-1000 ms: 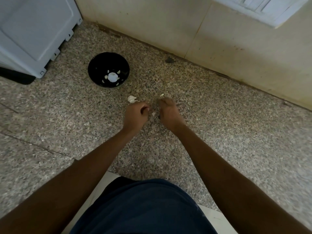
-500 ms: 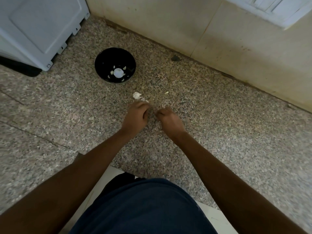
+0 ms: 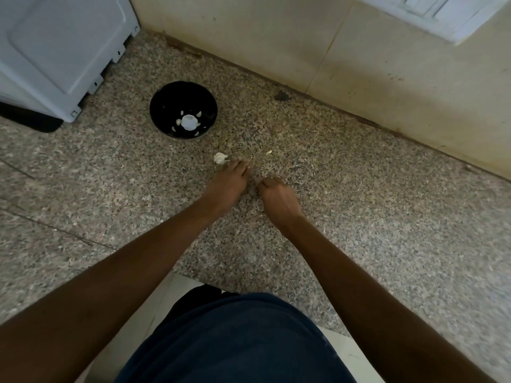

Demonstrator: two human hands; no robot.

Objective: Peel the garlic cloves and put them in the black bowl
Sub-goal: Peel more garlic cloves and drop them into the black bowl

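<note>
Garlic cloves (image 3: 189,122) lay in the black bowl (image 3: 183,109); peeling paused.
Left hand (image 3: 226,184) had uncurled, fingers reaching a white scrap (image 3: 220,158); right hand (image 3: 278,195) curled, contents hidden.

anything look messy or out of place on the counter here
Mostly tidy. A white scrap of garlic skin lies loose on the speckled counter, just beyond the left hand, and a smaller pale bit sits further right. Both are outside the black bowl.
</note>
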